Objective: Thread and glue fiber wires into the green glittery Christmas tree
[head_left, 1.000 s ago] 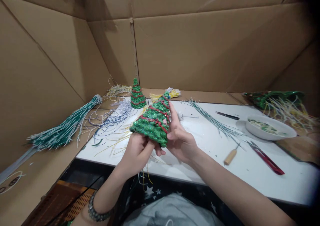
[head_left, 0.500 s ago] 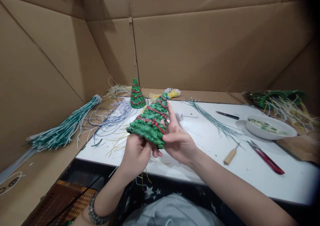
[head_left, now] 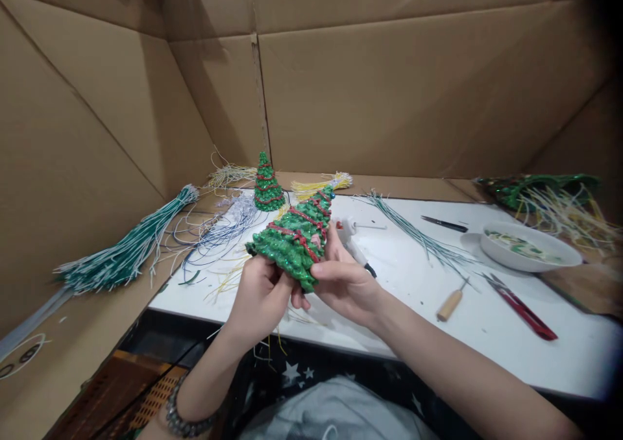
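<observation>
Between my two hands is a small glittery green Christmas tree [head_left: 292, 235] with red garland, tilted so its tip points up and right. My left hand [head_left: 263, 294] grips its lower edge from beneath, the fingertips partly hidden under the base. Along the right side, my right hand [head_left: 345, 281] holds it with the thumb on the front and the other fingers behind. A similar tree [head_left: 267, 187] stands upright farther back on the white table [head_left: 403, 326]. Partly hidden behind my right hand lies a white glue gun [head_left: 357, 252].
Green-and-white wires [head_left: 126, 252] lie at left, beside blue wires [head_left: 226, 232]. Thin green wires [head_left: 418, 235] are right of centre. Nearby are an awl [head_left: 450, 305], red-handled scissors [head_left: 523, 310], a dark slim tool [head_left: 444, 224] and a white bowl [head_left: 530, 258] of scraps. Cardboard walls [head_left: 413, 89] surround the table.
The tree in my hands has tipped further to the right and slightly down. More of the glue gun now shows behind my right hand. Both hands keep their hold.
</observation>
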{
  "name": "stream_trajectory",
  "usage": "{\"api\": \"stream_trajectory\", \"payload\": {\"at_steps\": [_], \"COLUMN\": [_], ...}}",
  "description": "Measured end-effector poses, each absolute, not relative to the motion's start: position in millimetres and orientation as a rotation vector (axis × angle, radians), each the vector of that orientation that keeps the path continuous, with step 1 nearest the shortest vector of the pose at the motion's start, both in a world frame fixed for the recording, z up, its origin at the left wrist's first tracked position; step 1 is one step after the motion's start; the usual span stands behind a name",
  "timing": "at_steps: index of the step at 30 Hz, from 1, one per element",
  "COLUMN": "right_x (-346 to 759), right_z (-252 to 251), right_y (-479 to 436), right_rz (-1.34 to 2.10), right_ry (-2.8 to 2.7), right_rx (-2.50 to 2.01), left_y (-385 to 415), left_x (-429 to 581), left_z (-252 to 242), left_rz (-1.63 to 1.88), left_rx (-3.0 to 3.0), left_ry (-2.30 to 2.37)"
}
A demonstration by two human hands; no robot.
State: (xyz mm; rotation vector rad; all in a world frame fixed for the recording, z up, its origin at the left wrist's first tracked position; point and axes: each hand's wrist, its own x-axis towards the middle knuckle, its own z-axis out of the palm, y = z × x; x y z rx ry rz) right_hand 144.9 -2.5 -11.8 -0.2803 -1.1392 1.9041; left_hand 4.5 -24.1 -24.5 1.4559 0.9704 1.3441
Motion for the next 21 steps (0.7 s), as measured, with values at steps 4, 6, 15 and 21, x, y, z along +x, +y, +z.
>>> {"api": "stream_trajectory", "payload": {"at_steps": [4,6,15,21], "right_x": [145.9,146.8,143.9,145.3], "right_z": [-12.8,-13.9,-21.8,-19.3], "right_y": [-2.0,-1.7,-0.6,-0.2], "right_rz": [1.948,1.981,1.988,1.876], "right_ry": [-1.186,-1.186,-1.093,-0.922], "right_rx": [-0.26,-0.268,-0.254,-0.312], "left_y": [-26.0,-27.0,-31.4,-35.7], "left_x": [3.8,4.1,1.8,-4.9], "left_z": [-23.7,-23.9,-16.8,-9.2], "left_rz": [1.337,1.343,1.334,1.28], "left_rx": [1.479,1.472,1.447,1.511], "left_ry": [0.944,0.933,0.906,0.753]}}
